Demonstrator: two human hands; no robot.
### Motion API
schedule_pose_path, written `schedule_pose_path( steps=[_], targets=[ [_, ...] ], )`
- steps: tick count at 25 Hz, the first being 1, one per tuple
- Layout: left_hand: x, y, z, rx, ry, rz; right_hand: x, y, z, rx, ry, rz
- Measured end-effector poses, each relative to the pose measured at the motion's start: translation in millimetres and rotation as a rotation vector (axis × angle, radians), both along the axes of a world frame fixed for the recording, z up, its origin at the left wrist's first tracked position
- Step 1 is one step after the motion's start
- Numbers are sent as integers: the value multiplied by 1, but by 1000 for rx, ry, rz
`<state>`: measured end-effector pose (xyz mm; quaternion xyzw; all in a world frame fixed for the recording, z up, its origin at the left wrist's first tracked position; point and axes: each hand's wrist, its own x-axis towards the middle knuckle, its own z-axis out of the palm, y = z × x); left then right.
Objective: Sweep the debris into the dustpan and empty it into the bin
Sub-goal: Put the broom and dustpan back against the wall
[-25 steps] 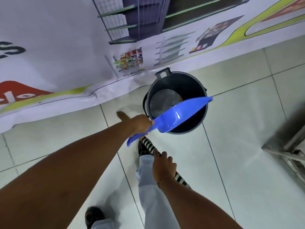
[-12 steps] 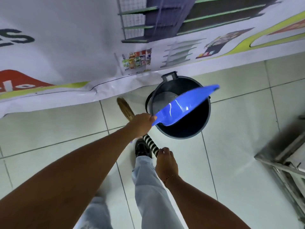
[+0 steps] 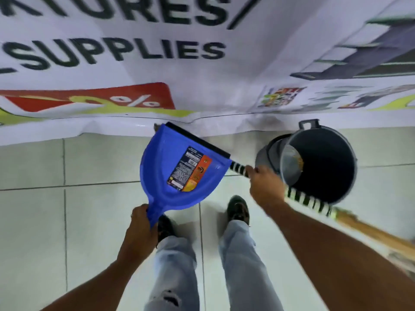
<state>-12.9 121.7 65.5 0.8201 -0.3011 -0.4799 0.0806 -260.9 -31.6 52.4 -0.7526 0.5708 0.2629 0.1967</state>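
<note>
My left hand (image 3: 140,228) grips the handle of a blue dustpan (image 3: 182,169), held up in front of me with its labelled face toward the camera and its black lip at the far end. My right hand (image 3: 265,189) holds the black-and-white striped handle of a broom (image 3: 307,200), whose straw-coloured part runs off to the lower right. The dark round bin (image 3: 323,164) stands on the floor to the right, open, with some brownish debris against its inner wall. The dustpan is well left of the bin.
A large printed banner (image 3: 157,63) lies along the far side of the tiled floor (image 3: 67,221) and reaches up to the bin. My two legs in light jeans and dark shoes stand between my arms.
The dustpan has swung from over the bin to the left and now faces me flat. The view has shifted left, leaving the bin at the right. The broom handle now lies across in front of the bin.
</note>
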Motion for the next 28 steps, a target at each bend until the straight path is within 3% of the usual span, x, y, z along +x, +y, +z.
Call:
schedule_pose_path(
  steps=[5, 10, 19, 25, 28],
  targets=[
    [36, 40, -49, 91, -45, 138, 89, -85, -63, -113, -121, 239],
    [21, 7, -141, 145, 33, 229, 172, -108, -178, -136, -176, 380],
    [-26, -50, -275, 166, 9, 244, 169, -158, -356, -83, -246, 78],
    [-65, -67, -277, 151, -32, 187, 113, -125, -325, -129, -444, -85],
    [-67, -83, -258, 232, -8, 123, 69, -91, -284, -352, -488, -110]
  ],
)
